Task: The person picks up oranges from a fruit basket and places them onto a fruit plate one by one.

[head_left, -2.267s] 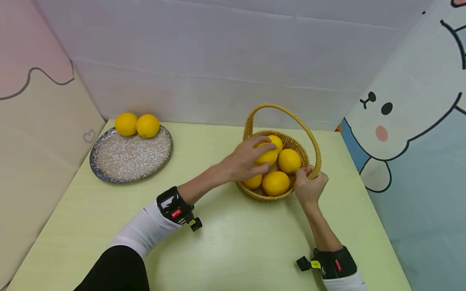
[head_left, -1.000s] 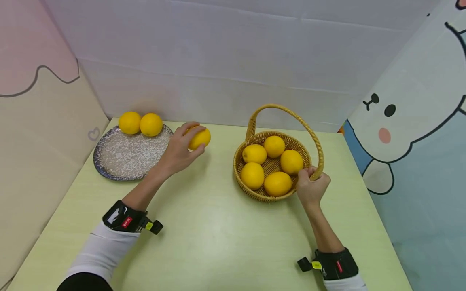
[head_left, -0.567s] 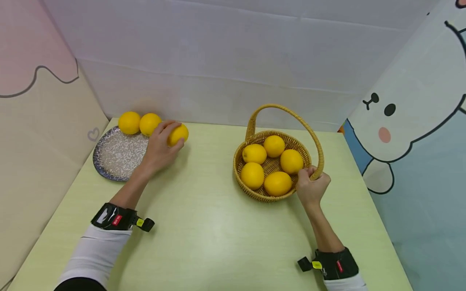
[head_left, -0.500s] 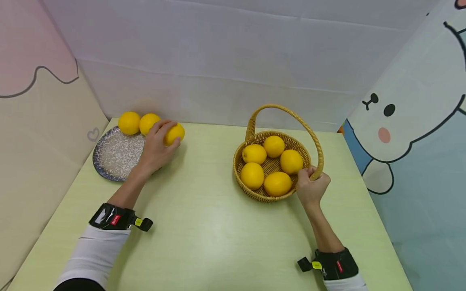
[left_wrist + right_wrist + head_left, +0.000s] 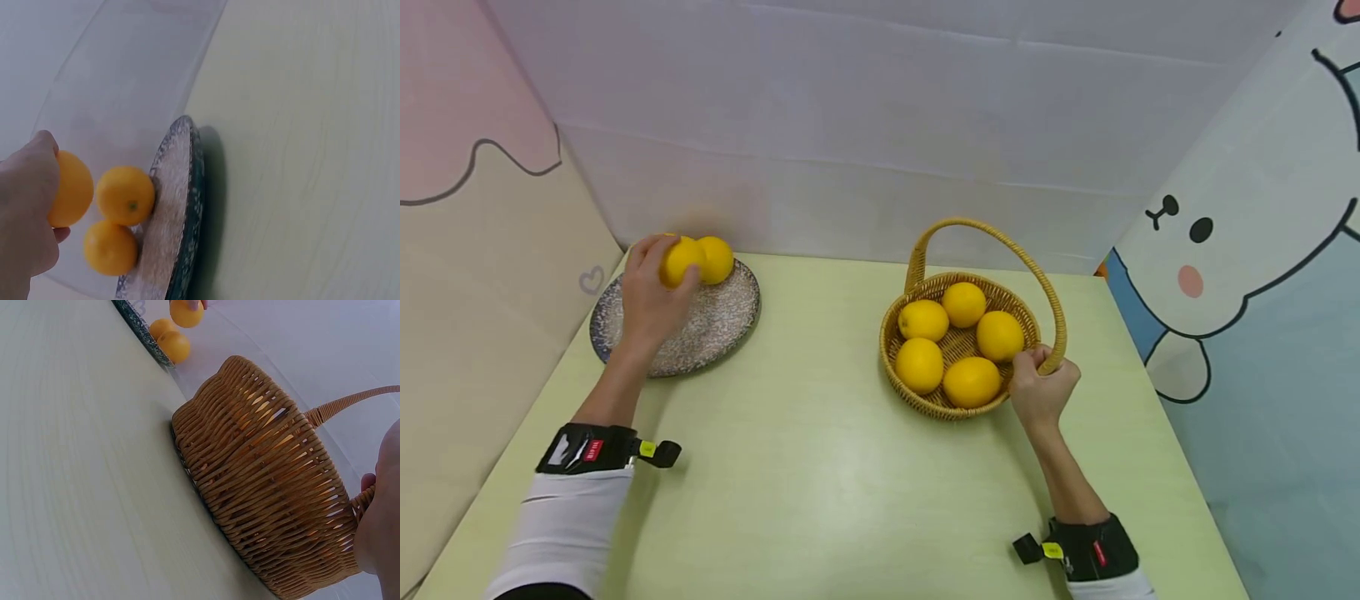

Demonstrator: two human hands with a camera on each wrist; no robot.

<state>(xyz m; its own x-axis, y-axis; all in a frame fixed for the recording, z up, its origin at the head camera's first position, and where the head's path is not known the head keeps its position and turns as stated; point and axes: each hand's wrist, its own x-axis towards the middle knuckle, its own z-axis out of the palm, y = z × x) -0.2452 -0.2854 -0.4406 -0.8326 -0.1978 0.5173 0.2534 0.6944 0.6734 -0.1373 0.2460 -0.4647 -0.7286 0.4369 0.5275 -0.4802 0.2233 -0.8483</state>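
Gripping 1 orange in curled fingers, the left hand is holding it over the far edge of the speckled plate, just beside another orange lying on the plate; the left wrist view is showing 2 oranges on the plate next to the held one, which is sitting clear of the plate surface. The right hand is clamping its fingers round the base of the wicker basket's handle at the near right rim. The basket is sitting on the green table and holding 5 oranges, well apart from the plate
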